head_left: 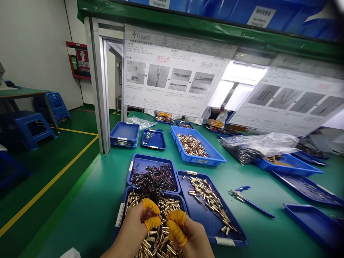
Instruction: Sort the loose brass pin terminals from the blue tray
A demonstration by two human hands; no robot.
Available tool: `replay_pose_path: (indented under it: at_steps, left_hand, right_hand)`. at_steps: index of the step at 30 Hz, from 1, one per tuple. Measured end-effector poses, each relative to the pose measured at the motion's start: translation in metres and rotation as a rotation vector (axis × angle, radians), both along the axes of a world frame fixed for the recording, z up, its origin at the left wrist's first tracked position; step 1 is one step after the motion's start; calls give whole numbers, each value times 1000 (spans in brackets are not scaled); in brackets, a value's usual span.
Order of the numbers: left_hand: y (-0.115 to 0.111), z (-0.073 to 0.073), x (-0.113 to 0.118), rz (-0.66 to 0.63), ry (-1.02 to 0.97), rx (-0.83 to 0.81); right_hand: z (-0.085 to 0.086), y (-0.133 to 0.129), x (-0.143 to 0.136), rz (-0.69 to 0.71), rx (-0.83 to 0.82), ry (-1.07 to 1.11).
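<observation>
My left hand (142, 219) and my right hand (188, 231) face each other over a blue tray of brass sleeves (158, 243). Yellow finger cots cover the thumb and forefinger of both. Each hand is closed in a pinch, fingertips nearly meeting; whatever small piece sits between them is too hidden to make out. Just beyond lies a pile of thin dark wires (154, 179), some red, in another blue tray (130, 175). On the right, a longer blue tray (199, 218) carries brass sleeves, several with wires (208, 197).
Blue-handled pliers (249, 201) lie on the green table (252, 236). Farther back are a deep blue bin (215, 159) of brass pieces, stacked trays (124, 132) and a plastic bag (258, 145). A metal post (98, 89) stands left; instruction sheets (172, 71) hang ahead. Co-workers' gloved hands (216, 123) show behind.
</observation>
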State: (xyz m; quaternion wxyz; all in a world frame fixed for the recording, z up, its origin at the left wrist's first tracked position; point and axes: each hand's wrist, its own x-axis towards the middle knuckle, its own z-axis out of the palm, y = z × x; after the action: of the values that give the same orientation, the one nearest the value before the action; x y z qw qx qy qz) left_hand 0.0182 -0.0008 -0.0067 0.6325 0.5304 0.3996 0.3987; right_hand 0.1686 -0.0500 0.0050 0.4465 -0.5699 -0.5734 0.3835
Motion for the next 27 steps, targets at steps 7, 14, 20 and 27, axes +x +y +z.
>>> replay_pose_path:
  at_steps: [7, 14, 20, 27]
  left_hand:
    - [-1, 2, -1, 18, 95, 100]
    - [-2, 3, -4, -5, 155, 213]
    - [-2, 11, -4, -22, 227, 301]
    - [-6, 9, -6, -90, 299, 524]
  right_hand:
    - [-21, -2, 8, 0, 199, -527]
    - [-21, -1, 7, 16, 229, -637]
    - [-9, 0, 0, 31, 154, -519]
    - [-24, -2, 4, 2, 121, -401]
